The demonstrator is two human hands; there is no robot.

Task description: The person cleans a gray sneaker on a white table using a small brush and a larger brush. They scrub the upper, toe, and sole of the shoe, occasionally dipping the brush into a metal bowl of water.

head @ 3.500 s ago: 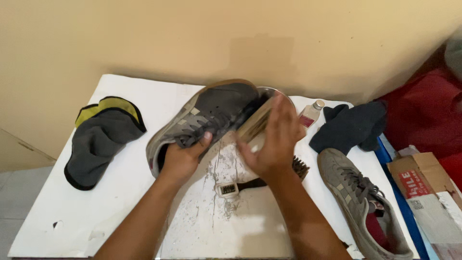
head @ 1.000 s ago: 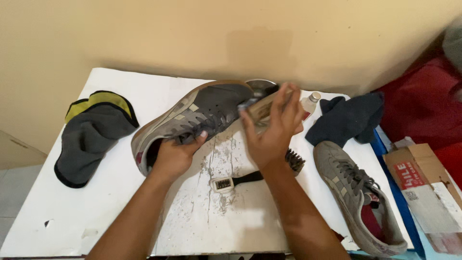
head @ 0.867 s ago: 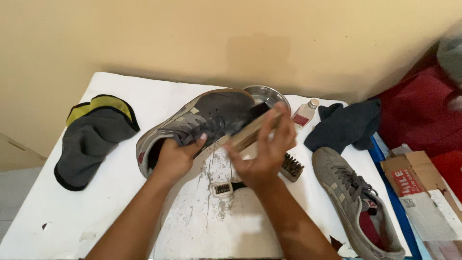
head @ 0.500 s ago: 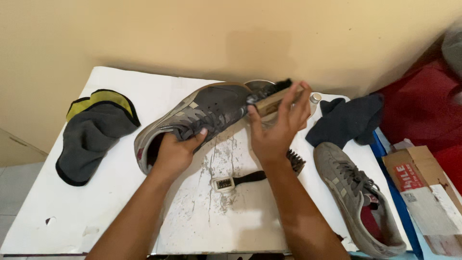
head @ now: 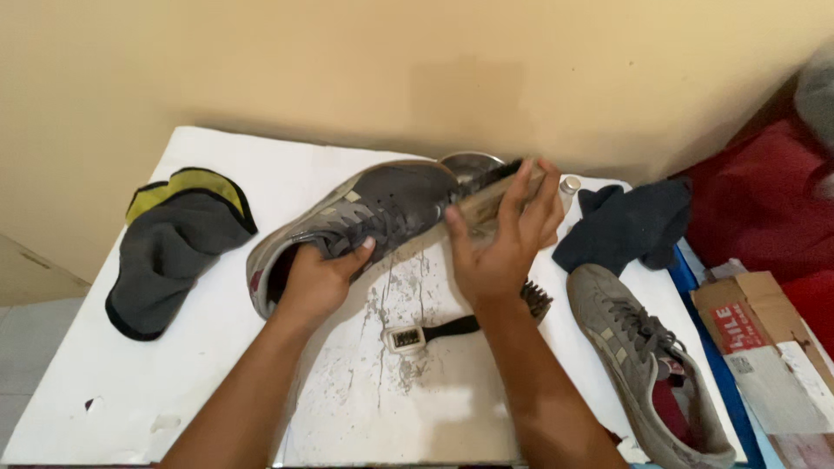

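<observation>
Left hand point(head: 317, 280) clamped on grey sneaker point(head: 365, 217) mid-table, right hand point(head: 504, 243) closed round wooden brush point(head: 495, 195) at its toe, flanked by black brush point(head: 469, 323), second sneaker point(head: 643, 365), dark cloth point(head: 630, 224), grey cap point(head: 169, 252).

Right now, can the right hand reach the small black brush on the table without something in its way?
Probably yes. The small black brush lies just under the right hand, with nothing over it. But that hand already holds a wooden brush against the grey shoe.

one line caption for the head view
Left hand steadies a grey sneaker while the right hand presses a brush to its toe.
</observation>
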